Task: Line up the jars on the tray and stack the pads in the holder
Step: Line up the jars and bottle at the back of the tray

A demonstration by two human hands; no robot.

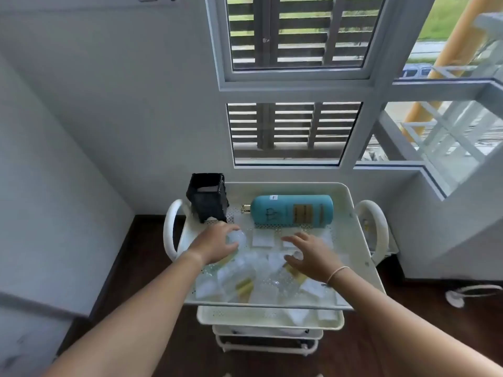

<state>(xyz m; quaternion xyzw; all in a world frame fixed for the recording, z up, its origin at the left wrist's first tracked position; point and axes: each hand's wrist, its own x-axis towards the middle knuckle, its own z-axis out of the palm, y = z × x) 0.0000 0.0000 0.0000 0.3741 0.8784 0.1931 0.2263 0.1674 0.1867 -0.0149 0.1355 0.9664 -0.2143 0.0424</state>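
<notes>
A white perforated tray (351,227) tops a small cart. Several clear jars with gold lids (245,287) and several white square pads (262,238) lie scattered across it. A black mesh holder (208,198) stands at the tray's back left corner with something white inside. My left hand (217,244) is curled around a clear jar (237,238) just in front of the holder. My right hand (310,257) hovers with fingers spread over the pads and a small clear jar (296,255) in the tray's middle; whether it touches them I cannot tell.
A large teal bottle (292,210) with a gold cap lies on its side along the tray's back. White cart handles (377,229) stick out on both sides. Lower cart shelves (269,319) sit below. A wall and window are close behind; dark wood floor around.
</notes>
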